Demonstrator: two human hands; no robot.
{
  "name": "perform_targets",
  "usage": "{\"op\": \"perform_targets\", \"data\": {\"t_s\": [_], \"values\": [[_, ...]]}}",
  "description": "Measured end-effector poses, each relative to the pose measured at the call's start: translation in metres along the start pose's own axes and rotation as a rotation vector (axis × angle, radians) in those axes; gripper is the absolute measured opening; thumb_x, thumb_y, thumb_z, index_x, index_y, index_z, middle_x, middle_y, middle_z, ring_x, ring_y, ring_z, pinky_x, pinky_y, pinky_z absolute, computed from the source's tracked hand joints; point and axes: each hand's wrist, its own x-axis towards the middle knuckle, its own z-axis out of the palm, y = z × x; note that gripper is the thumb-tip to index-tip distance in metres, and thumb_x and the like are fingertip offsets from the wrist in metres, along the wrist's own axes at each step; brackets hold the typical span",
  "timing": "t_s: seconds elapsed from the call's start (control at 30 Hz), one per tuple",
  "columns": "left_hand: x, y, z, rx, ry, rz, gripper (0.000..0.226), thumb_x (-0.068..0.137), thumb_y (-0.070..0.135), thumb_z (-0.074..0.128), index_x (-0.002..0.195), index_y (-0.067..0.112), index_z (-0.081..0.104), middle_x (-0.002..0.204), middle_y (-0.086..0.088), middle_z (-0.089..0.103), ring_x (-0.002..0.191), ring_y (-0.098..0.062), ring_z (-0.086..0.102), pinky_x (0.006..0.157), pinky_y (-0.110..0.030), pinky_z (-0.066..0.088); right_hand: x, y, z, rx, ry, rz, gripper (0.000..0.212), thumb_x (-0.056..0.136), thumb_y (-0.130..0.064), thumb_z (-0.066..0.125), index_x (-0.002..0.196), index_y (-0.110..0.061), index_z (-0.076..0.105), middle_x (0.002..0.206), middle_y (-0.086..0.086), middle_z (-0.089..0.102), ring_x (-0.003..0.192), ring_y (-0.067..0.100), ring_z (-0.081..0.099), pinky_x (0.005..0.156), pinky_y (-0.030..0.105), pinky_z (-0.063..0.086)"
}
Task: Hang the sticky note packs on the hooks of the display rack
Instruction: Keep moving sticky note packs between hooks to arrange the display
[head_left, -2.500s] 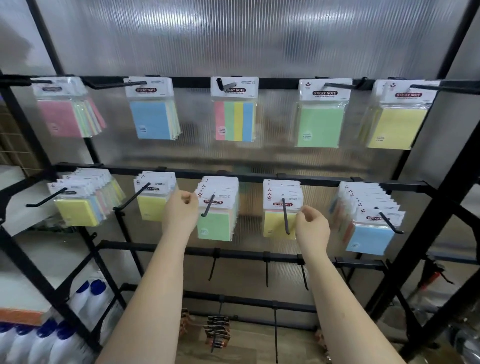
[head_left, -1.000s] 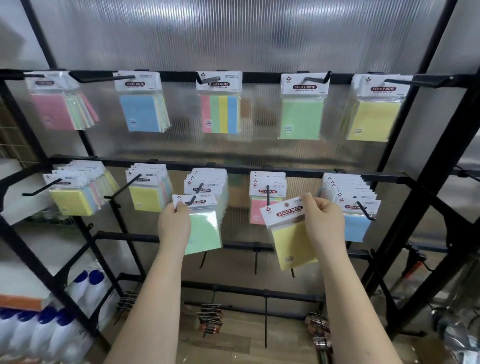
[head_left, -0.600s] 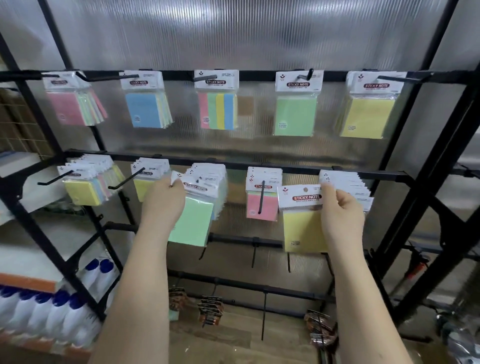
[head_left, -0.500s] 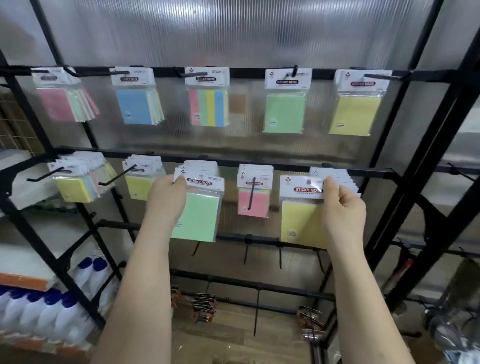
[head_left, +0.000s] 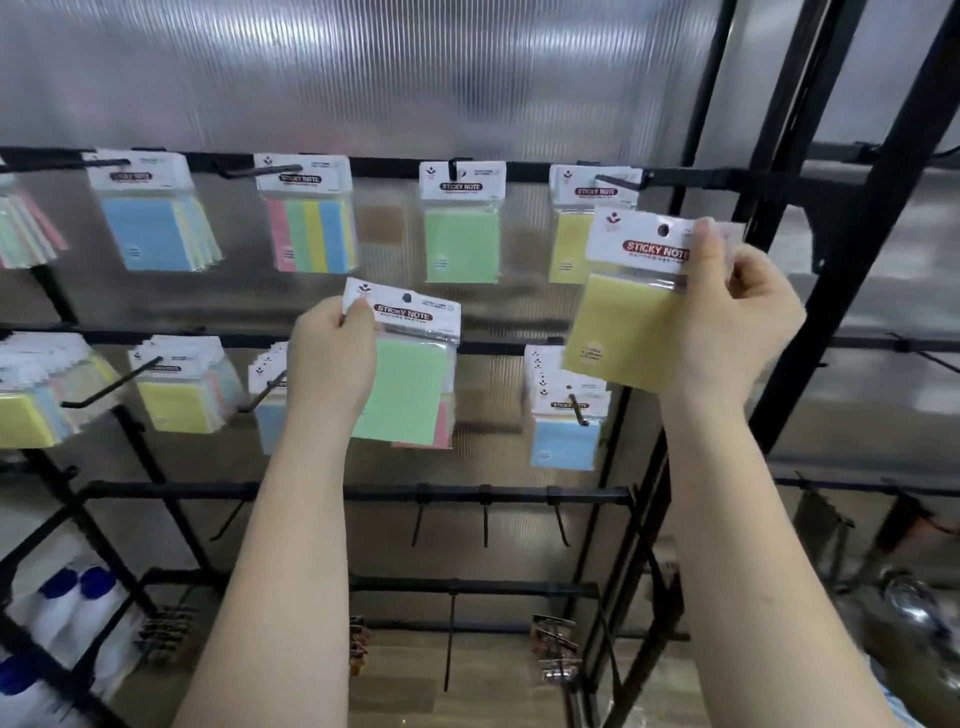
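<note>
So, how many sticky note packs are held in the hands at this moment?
2. The left hand holds a green pack before the middle row; the right hand holds a yellow pack raised toward the top row.

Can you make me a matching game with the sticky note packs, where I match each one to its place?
Things:
1. green pack
2. yellow pack
3. striped pack
4. blue pack

Places:
A. hanging on a top-row hook
B. held by the right hand
C. hanging on a middle-row hook
D. held by the left hand

Pairs: 1-D, 2-B, 3-A, 4-C
</note>
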Motion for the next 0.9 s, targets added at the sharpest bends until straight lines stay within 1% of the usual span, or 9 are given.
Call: {"op": "perform_targets", "data": {"t_s": [0.07,0.2,0.3,0.4,0.57,0.67,0.73,0.83,0.9], "values": [[0.003,0.007,0.005,-0.051,0.001,0.042,0.025,0.096,0.019,0.039,0.083,0.004,0.055,0.069,-0.001,0.044,0.062,-0.015,0.037,0.053,-0.028,0.025,0.012,-0.005,0.009,0.040,0.025,-0.017,0.048,0.087,-0.023,0.066,0.052,-0.020,0.033,0.052,-0.010,0.033,0.050,0.000,0.029,0.049,0.014,0.026],[0.011,0.018,0.018,-0.097,-0.004,0.114,0.028,0.096,0.018,0.040,0.079,0.001,0.054,0.064,0.002,0.043,0.055,-0.011,0.036,0.043,-0.016,0.025,0.031,-0.008,0.025,0.025,0.021,-0.055,0.044,0.085,-0.021,0.068,0.050,-0.021,0.041,0.049,-0.015,0.042,0.046,-0.003,0.039,0.052,0.008,0.032],[0.017,0.024,0.027,-0.122,-0.022,0.135,0.032,0.097,0.016,0.040,0.066,0.011,0.048,0.061,0.006,0.044,0.051,-0.004,0.040,0.040,-0.012,0.027,0.042,-0.004,0.034,-0.023,0.003,-0.066,0.041,0.084,-0.021,0.069,0.051,-0.020,0.044,0.048,-0.014,0.043,0.044,-0.002,0.039,0.049,0.009,0.032],[0.023,0.028,0.032,-0.121,-0.018,0.175,0.031,0.095,0.016,0.040,0.066,0.009,0.044,0.059,0.003,0.038,0.050,-0.007,0.034,0.041,-0.015,0.026,0.048,0.005,0.036,-0.075,0.006,-0.041,0.037,0.083,-0.024,0.069,0.054,-0.016,0.048,0.050,-0.011,0.047,0.045,-0.002,0.041,0.049,0.012,0.034],[0.032,0.028,0.035,-0.148,0.008,0.188,0.038,0.093,0.017,0.041,0.058,0.016,0.028,0.055,0.003,0.031,0.052,-0.012,0.027,0.044,-0.023,0.020,0.052,0.014,0.039,-0.112,0.019,-0.023,0.034,0.083,-0.023,0.068,0.057,-0.012,0.050,0.043,-0.016,0.046,0.041,-0.003,0.040,0.047,0.010,0.032],[0.038,0.026,0.036,-0.188,0.022,0.200,0.031,0.092,0.017,0.042,0.064,0.003,0.037,0.062,-0.005,0.036,0.061,-0.017,0.029,0.053,-0.030,0.022,0.054,0.021,0.041,-0.140,0.004,-0.025,0.036,0.084,-0.025,0.067,0.054,-0.016,0.049,0.040,-0.017,0.044,0.042,-0.001,0.038,0.047,0.011,0.030],[0.040,0.026,0.036,-0.208,0.032,0.216,0.032,0.091,0.018,0.042,0.074,-0.009,0.043,0.070,-0.011,0.040,0.064,-0.017,0.032,0.056,-0.029,0.024,0.056,0.029,0.043,-0.152,-0.010,-0.018,0.034,0.085,-0.027,0.066,0.058,-0.013,0.052,0.047,-0.015,0.046,0.043,-0.001,0.038,0.047,0.011,0.031],[0.042,0.027,0.035,-0.216,0.046,0.235,0.034,0.092,0.018,0.042,0.074,-0.011,0.044,0.072,-0.011,0.040,0.065,-0.017,0.031,0.054,-0.030,0.021,0.062,0.040,0.053,-0.147,-0.005,0.011,0.039,0.088,-0.028,0.064,0.056,-0.016,0.045,0.050,-0.013,0.042,0.043,-0.001,0.037,0.046,0.012,0.029],[0.042,0.029,0.034,-0.241,0.034,0.241,0.034,0.092,0.018,0.042,0.072,-0.010,0.043,0.071,-0.010,0.039,0.064,-0.017,0.031,0.056,-0.029,0.021,0.068,0.046,0.061,-0.170,-0.001,0.034,0.043,0.090,-0.031,0.062,0.054,-0.022,0.041,0.052,-0.012,0.044,0.046,0.000,0.043,0.048,0.016,0.032]]}}
